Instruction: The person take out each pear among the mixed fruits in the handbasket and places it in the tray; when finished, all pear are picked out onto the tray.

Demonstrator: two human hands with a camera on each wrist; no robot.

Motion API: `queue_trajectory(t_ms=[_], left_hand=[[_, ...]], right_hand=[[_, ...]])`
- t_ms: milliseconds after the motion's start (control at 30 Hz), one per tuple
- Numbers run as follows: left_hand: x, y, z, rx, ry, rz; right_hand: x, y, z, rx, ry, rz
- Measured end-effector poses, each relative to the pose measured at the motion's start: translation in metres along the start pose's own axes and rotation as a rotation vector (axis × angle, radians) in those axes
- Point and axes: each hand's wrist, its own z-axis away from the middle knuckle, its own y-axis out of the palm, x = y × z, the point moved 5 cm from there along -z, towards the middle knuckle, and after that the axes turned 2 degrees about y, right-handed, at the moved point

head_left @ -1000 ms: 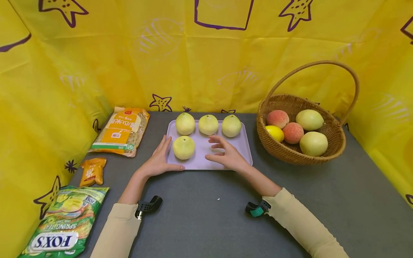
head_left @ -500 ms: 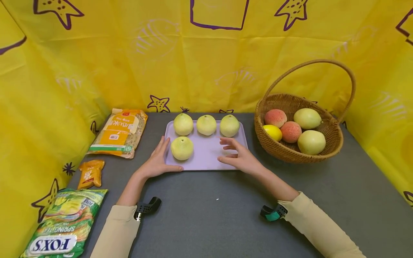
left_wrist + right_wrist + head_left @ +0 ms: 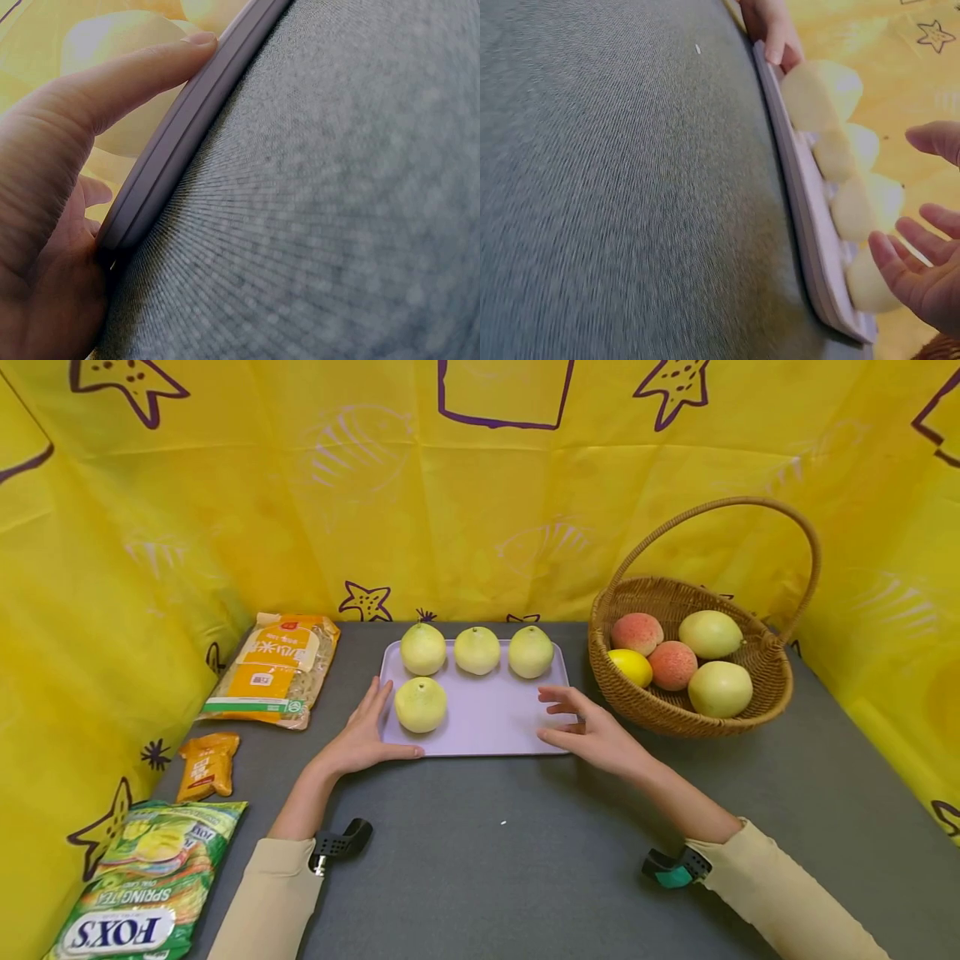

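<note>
While four pale green fruits (image 3: 477,651) sit on the lilac tray (image 3: 491,727), the left hand (image 3: 360,739) touches its near left corner, thumb and fingers spread. The right hand (image 3: 596,737), fingers apart and loosely bent, is at the tray's near right corner. Right of the tray stands a wicker basket (image 3: 630,700); left of it lie three packets (image 3: 208,767).

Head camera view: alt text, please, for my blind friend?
A person's left hand touches a lilac rectangular tray bearing four round pale-green fruits; the empty right hand hovers at its right end, near a brown wicker basket.
</note>
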Motion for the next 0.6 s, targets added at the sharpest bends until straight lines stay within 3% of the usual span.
queue_trajectory(t_ms=[600], left_hand=[[0.0, 0.0, 0.0, 0.004, 0.005, -0.006]], right_hand=[[0.032, -0.04, 0.042, 0.027, -0.113, 0.12]])
